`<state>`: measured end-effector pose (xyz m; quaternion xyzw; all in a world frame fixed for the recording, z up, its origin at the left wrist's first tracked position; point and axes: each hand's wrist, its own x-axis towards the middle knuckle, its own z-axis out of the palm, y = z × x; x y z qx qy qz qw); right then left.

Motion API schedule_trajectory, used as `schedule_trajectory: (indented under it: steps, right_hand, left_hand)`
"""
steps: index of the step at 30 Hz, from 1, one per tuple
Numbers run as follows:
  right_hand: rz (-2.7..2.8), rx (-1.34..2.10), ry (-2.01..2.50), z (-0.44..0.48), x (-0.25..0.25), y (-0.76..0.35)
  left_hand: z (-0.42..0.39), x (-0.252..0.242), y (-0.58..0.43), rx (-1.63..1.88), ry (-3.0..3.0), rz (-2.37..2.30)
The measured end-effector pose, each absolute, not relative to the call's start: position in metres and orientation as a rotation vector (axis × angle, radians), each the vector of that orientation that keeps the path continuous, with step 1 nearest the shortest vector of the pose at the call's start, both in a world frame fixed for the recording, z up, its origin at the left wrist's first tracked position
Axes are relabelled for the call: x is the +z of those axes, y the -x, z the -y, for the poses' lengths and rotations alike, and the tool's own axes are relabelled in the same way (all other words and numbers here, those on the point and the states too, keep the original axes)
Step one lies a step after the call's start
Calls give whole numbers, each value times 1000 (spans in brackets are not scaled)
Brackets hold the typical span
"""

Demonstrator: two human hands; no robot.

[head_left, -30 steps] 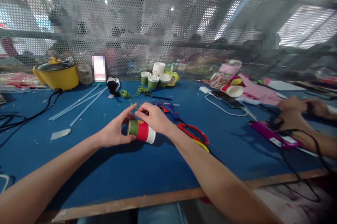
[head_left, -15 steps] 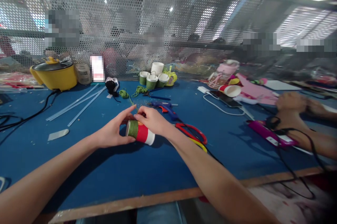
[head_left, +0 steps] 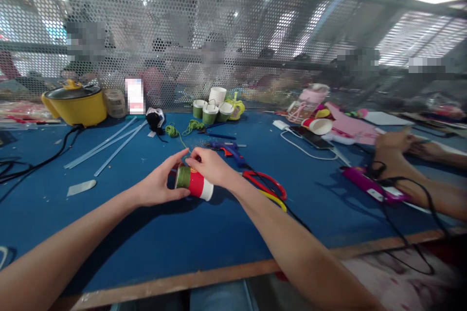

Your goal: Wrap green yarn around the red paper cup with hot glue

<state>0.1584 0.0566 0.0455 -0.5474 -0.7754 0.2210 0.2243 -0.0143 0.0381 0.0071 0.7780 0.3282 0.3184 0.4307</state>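
A paper cup (head_left: 197,183) lies tilted on its side over the table, red and white, with green yarn wound round the end at the left. My left hand (head_left: 160,182) is closed round that end, thumb below and forefinger stretched above. My right hand (head_left: 206,162) bends over the top of the cup, its fingers pinched on the green yarn (head_left: 181,139) by the left forefinger; its fingertips are partly hidden. From there the strand runs back to a small green yarn bundle (head_left: 171,130).
Behind stand several green-wrapped cups (head_left: 210,114). A blue glue gun (head_left: 231,151) and red-and-yellow scissors (head_left: 268,185) lie to the right, glue sticks (head_left: 105,143) to the left. A yellow electric pot (head_left: 78,104) stands back left. At right are another person's arms (head_left: 397,170) and a purple device (head_left: 372,185).
My hands and the cup have barely moved. The yarn strand now slants straighter towards the fingers. The other person's hand at right has shifted slightly left.
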Motion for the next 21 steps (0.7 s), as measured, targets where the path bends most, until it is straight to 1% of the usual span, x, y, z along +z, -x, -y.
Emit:
schedule_trajectory:
  steps: [15, 21]
  right_hand:
    - [2102, 601, 1503, -55, 43, -164]
    - [2090, 590, 1500, -49, 44, -162]
  left_hand:
    - [-40, 9, 14, 768, -1794, -744]
    - [-39, 10, 13, 742, -1722, -818]
